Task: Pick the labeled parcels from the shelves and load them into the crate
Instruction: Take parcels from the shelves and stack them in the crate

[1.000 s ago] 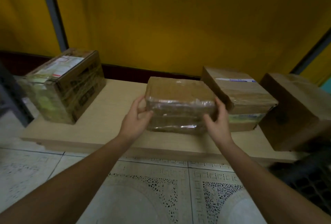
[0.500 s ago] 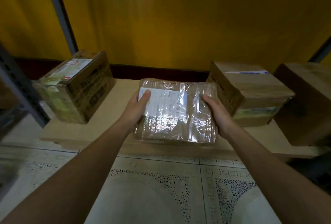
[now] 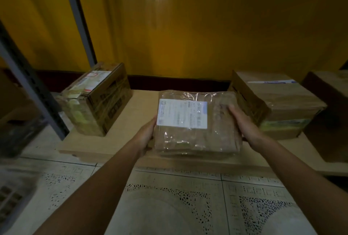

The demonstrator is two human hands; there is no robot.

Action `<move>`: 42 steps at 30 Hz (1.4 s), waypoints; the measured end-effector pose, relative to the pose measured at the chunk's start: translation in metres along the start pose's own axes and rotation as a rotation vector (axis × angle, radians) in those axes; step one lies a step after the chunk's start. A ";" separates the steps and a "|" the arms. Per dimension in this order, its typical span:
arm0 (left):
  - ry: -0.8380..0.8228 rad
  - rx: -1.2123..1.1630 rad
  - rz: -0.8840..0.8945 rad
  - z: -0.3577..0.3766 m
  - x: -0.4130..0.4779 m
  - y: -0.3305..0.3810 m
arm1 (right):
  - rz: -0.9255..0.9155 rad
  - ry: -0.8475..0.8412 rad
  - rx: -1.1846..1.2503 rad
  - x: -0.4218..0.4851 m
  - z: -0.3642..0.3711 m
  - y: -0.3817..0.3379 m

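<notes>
Over the shelf (image 3: 140, 106), left hand (image 3: 146, 134) and right hand (image 3: 242, 124) clasp the parcel (image 3: 195, 138) between them.

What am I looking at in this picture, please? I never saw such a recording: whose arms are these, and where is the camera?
No machine is here. The arms belong to a person, and the camera sits on that person's head, looking forward and down. So the left hand and the right hand reach in from below. Together they hold a parcel wrapped in clear plastic, one hand on each side, its white label facing up. Below it is a low wooden shelf. On the shelf rest a taped box on the left, a brown box and a darker box on the right.
</notes>
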State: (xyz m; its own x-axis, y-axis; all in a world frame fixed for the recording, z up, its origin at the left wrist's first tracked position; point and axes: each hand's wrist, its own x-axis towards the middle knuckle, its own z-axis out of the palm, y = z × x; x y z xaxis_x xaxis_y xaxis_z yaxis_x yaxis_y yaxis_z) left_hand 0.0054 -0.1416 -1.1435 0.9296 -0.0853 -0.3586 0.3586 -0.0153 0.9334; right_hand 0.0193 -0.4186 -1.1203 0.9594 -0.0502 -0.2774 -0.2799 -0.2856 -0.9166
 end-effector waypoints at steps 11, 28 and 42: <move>0.145 0.210 0.128 0.010 0.004 0.004 | 0.243 -0.050 -0.002 -0.013 0.027 -0.002; 0.150 1.348 0.659 0.011 0.015 0.003 | -0.426 0.313 -0.485 0.012 0.024 -0.021; 0.248 1.189 0.751 0.093 0.014 0.036 | -0.224 0.500 -1.168 -0.005 -0.055 -0.003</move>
State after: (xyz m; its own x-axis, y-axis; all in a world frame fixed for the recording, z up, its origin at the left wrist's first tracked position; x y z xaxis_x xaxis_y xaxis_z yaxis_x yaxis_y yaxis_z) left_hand 0.0231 -0.2362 -1.1137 0.8989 -0.2755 0.3406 -0.3850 -0.8679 0.3141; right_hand 0.0168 -0.4705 -1.1003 0.9607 -0.1710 0.2189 -0.1605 -0.9849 -0.0650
